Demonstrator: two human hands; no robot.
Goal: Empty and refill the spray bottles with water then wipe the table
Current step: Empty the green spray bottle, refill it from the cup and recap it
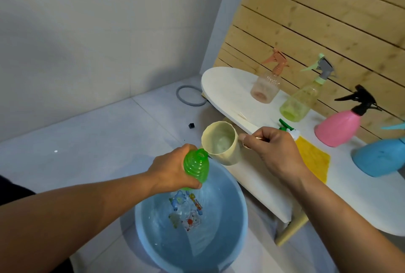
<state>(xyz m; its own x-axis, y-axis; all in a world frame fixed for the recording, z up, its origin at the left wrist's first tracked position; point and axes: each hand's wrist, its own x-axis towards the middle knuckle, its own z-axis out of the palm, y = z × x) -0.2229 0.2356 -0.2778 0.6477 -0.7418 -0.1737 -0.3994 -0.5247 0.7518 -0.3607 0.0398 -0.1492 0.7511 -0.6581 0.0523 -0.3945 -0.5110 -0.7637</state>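
Tipping cream cup (pixel 221 143), gripped by right hand (pixel 271 152), at 2 o'clock of green bottle (pixel 195 167) in left hand (pixel 173 169): narrow neck, likely spill into basin (pixel 238 218)

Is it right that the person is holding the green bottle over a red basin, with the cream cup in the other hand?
Not quite. The basin is blue, not red, as the head view shows. The left hand does hold the green bottle over it, and the right hand holds the cream cup.

Two bare forearms, no sleeves, hands (pixel 173 168) without gloves
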